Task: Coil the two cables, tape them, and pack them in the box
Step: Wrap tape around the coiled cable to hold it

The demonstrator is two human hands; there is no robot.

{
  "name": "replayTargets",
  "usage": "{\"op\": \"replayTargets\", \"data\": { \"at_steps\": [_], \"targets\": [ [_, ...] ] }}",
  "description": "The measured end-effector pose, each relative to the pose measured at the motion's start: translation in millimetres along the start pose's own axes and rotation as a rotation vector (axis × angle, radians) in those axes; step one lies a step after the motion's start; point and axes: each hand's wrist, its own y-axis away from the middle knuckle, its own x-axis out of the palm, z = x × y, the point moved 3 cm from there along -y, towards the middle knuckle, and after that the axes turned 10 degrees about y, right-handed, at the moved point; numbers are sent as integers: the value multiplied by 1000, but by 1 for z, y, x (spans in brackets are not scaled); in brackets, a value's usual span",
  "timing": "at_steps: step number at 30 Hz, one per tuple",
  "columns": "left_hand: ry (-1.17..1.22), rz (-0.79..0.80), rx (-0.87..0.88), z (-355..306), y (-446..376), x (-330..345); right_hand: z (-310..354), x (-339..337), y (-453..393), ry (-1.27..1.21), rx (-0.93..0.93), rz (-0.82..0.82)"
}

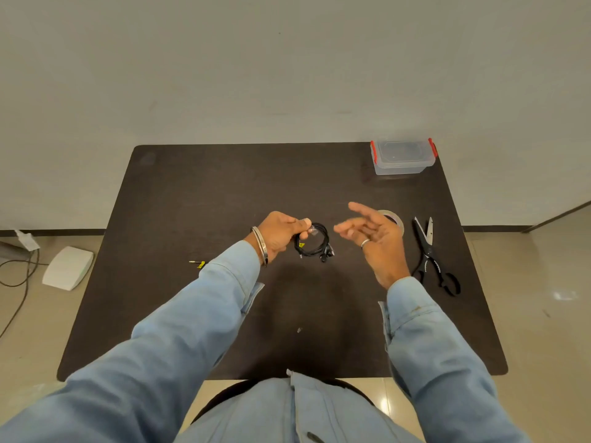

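Black cable (315, 239), red-clipped clear box (402, 156)

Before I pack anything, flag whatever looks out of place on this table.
One oddity: a loose cable end with a yellow tag lies by the left sleeve, apart from the black coil the left hand pinches. The box is shut.

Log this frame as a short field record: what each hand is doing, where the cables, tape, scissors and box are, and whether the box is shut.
left hand: grips the coiled black cable, held just above the table
right hand: open, fingers spread, holding nothing, beside the coil
second cable: only a plug end and yellow tag show, by the left sleeve
tape roll: on the table, partly behind the right hand
scissors: on the table, right of the tape
box: far right corner, lid on
packing: not yet done
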Motion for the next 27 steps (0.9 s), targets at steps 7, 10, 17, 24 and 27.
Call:
{"op": "replayTargets", "data": {
  "at_steps": [7,10,17,24,27],
  "targets": [
    [-116,48,236,0,-2,13,5,27,-14,314,4,183],
    [-133,8,268,0,-5,9,8,27,-16,472,-89,86],
    [-50,2,200,-1,3,12,4,36,-10,940,-550,-150],
    [8,72,84,0,6,14,-3,36,1,855,-413,-302],
    [11,82,81,2,5,13,-6,38,5,914,-446,-322]
  ]
}}
